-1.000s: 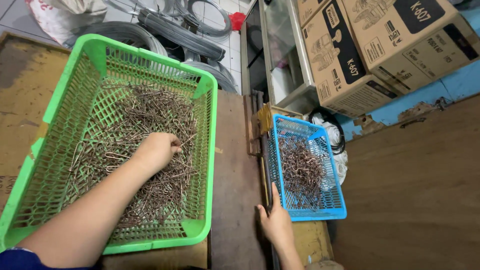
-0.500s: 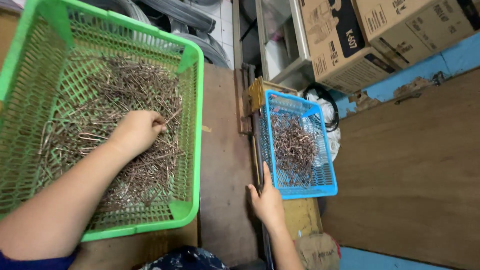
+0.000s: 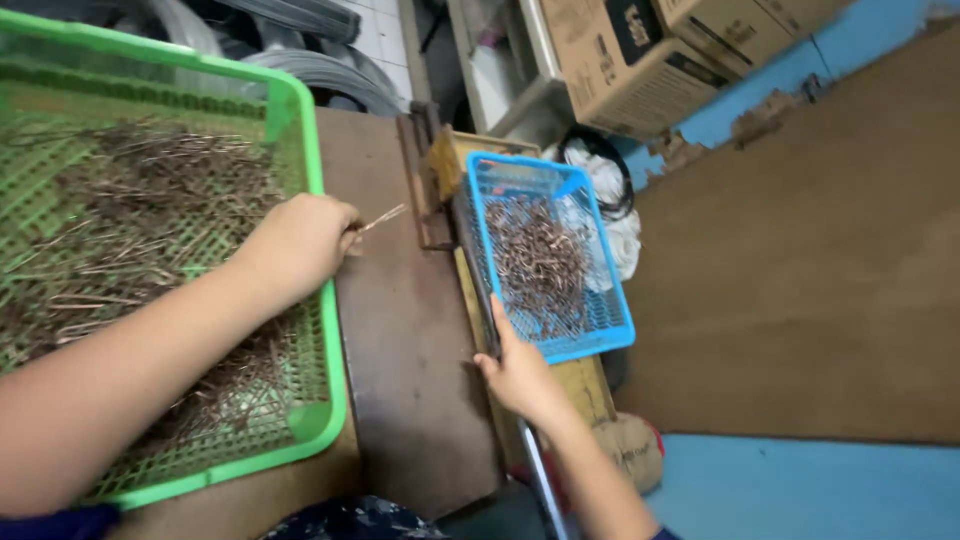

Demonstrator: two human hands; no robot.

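Over the green basket's (image 3: 318,250) rim, the left hand (image 3: 300,240) is pinching a thin, stiff, light nail (image 3: 384,217) by its end, while the right hand (image 3: 520,370), fingers together, is gripping a lever (image 3: 478,290) beside the blue basket (image 3: 610,300).

Both forearms bare, no gloves, rings or watch. Left hand (image 3: 300,240), right hand (image 3: 520,375) uncovered too. Dark blue sleeve (image 3: 55,523) edge at left upper arm; dark patterned cloth (image 3: 350,518) over lap.

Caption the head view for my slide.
Left hand lifts thin metal pins from green basket; right hand grips lever.
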